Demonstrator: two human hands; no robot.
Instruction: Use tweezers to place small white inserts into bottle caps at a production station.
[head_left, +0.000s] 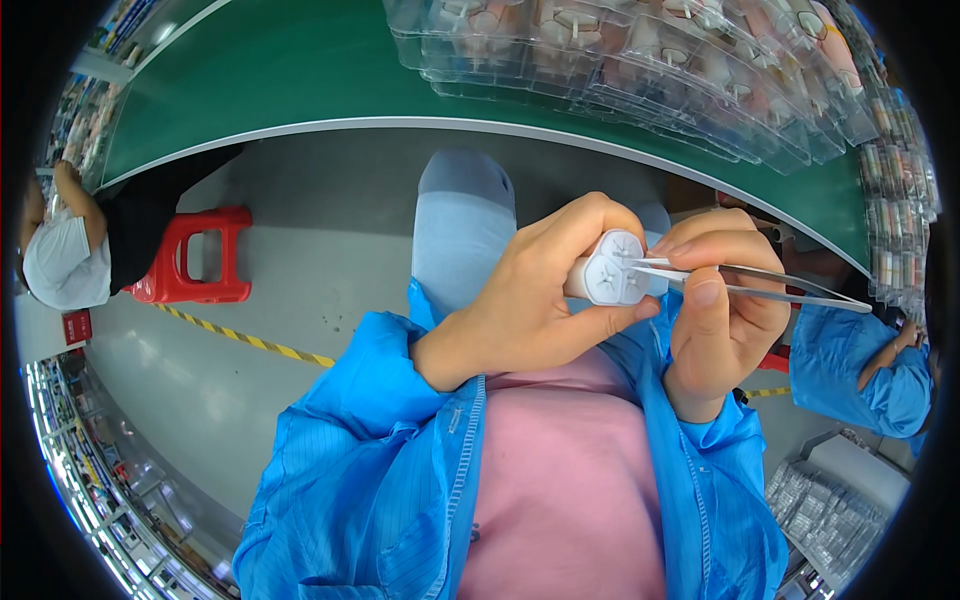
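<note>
Over my lap, my left hand [545, 290] is wrapped round a small white part [614, 268] with a rounded, lobed face turned up; recesses with fine inner shapes show on it. My right hand [728, 300] pinches a pair of metal tweezers [790, 288] with white tips. Those tips touch or hover just at the lobed face; whether they grip anything there I cannot tell. The bent end of the tweezers points off to the right, past my fingers.
Stacked clear plastic trays [640, 60] with pale parts stand on the green worktable [290, 75] ahead. A red stool [205, 255] and a person in white [70, 255] are at the left. Another person in a blue coat [850, 365] is at the right, near a box of clear packs [825, 510].
</note>
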